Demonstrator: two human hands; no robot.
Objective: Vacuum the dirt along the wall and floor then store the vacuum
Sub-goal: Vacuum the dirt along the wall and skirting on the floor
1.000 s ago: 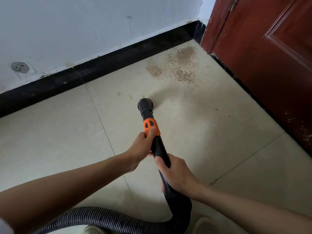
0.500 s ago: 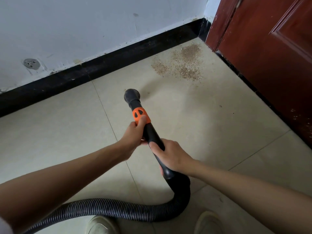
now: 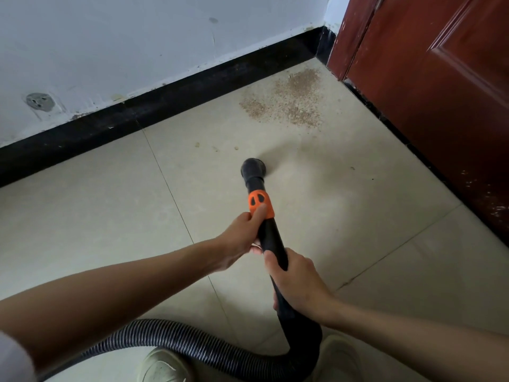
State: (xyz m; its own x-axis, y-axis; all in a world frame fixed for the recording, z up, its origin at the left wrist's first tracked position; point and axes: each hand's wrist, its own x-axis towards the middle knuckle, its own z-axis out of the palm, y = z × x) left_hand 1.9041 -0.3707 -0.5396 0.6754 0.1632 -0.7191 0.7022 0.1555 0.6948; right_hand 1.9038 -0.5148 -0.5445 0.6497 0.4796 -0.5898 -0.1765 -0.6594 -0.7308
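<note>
Nozzle point(image 3: 254, 169) sits on the floor tile point(image 3: 358, 230), well short of the sawdust-like dirt patch point(image 3: 292, 99) in the corner by the black baseboard point(image 3: 165, 106) and red door point(image 3: 440, 92). Left hand point(image 3: 242, 238) grips the wand point(image 3: 271, 244) at the orange collar point(image 3: 260, 204); right hand point(image 3: 298, 285) wraps it lower, near the hose point(image 3: 192, 346). Best approach, I think: push forward slowly, mouth flat, and catch the stray crumbs point(image 3: 216, 146) on the way.

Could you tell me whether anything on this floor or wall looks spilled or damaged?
Yes: brown dirt lies spilled on the tiles in the corner by the door, beyond the vacuum nozzle. The wall has a rough grey patch low down.
</note>
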